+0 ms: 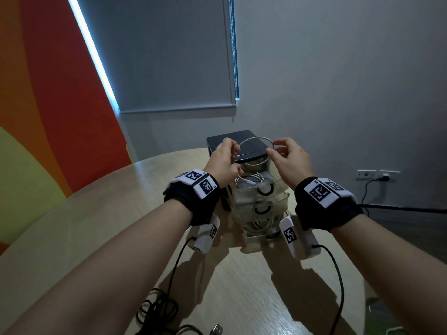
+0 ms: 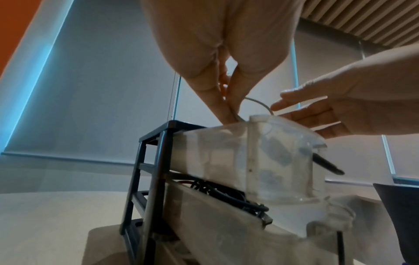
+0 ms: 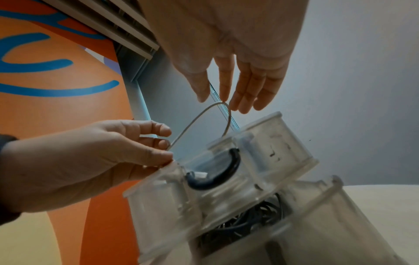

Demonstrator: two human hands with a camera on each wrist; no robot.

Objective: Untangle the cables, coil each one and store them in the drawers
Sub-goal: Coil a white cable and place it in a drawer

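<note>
A thin white cable (image 1: 256, 139) arches in a loop between my hands above the pulled-out top drawer (image 1: 278, 183) of a small black-framed drawer unit (image 1: 229, 139). My left hand (image 1: 235, 151) pinches the loop's left end with curled fingers, seen in the left wrist view as fingertips (image 2: 223, 114) on the cable (image 2: 258, 103) at the clear drawer's (image 2: 260, 161) rim. My right hand (image 1: 272, 146) pinches the right end between thumb and forefinger. In the right wrist view the loop (image 3: 199, 116) runs down into the drawer (image 3: 272, 143). More white cable coils (image 1: 251, 177) lie inside it.
The lower clear drawers also stand pulled out; the lowest holds white cable (image 1: 258, 223), another holds black cable (image 2: 226, 193). Loose black cables (image 1: 157, 308) and a USB plug (image 1: 217, 329) lie at the round table's near edge. A wall socket (image 1: 384, 176) with a plugged lead is at the right.
</note>
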